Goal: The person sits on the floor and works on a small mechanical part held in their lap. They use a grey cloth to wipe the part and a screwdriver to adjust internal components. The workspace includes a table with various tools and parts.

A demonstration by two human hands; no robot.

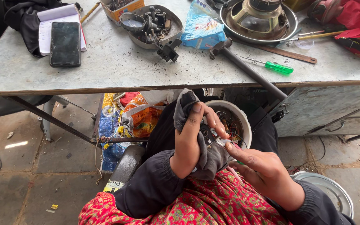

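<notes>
Grey cloth (pixel 207 160), one piece, is wrapped around the left hand (pixel 190 139) and bunched up over its fingers, sitting in the person's lap below the near edge of the bench (pixel 117 68). The left hand is curled shut on the cloth and on a small dark part under it, most of which is hidden. The right hand (pixel 265 171) comes in from the lower right with its thumb and forefinger pressed together on a thin tool; only a short bright metal tip and a sliver of green handle show, and its long axis runs from lower right up to the left, tip toward the part in the left hand. Just behind both hands sits one round white housing (pixel 240 116) with coloured wires inside it, open side up.

On the bench top there is one black phone (pixel 65 43) lying on one notebook (pixel 46 25) near the far left corner. One metal dish of small parts (pixel 153 25) stands at the middle, touching one blue plastic bag (pixel 201 29). One green-handled screwdriver (pixel 278 67) lies toward the near right edge, tip pointing left. One long dark hammer (pixel 246 68) slants off the near edge. One round metal pan (pixel 259 18) sits at the far right.
</notes>
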